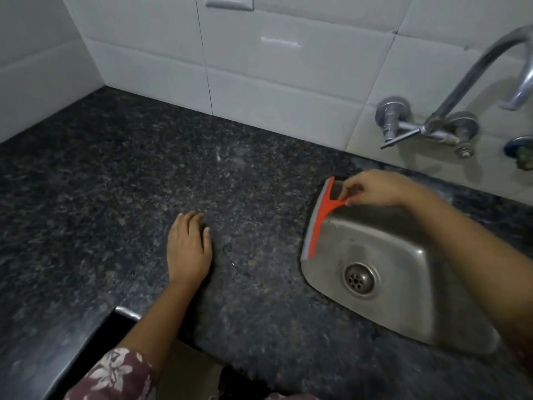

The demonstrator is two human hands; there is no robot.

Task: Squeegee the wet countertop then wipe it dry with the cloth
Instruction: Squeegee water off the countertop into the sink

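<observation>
The dark speckled granite countertop (121, 180) fills the left and middle of the view. My right hand (375, 189) pinches the handle of an orange squeegee (324, 215). Its grey blade lies along the left rim of the steel sink (409, 287), right where counter meets basin. My left hand (187, 249) rests flat on the counter, palm down, fingers slightly apart, holding nothing. No cloth is in view.
A chrome wall tap (450, 122) with a curved spout hangs over the sink at the right. White tiled walls (274, 67) close the back and left. The counter's front edge steps inward at the lower left (121, 311). The drain (360, 280) sits mid-basin.
</observation>
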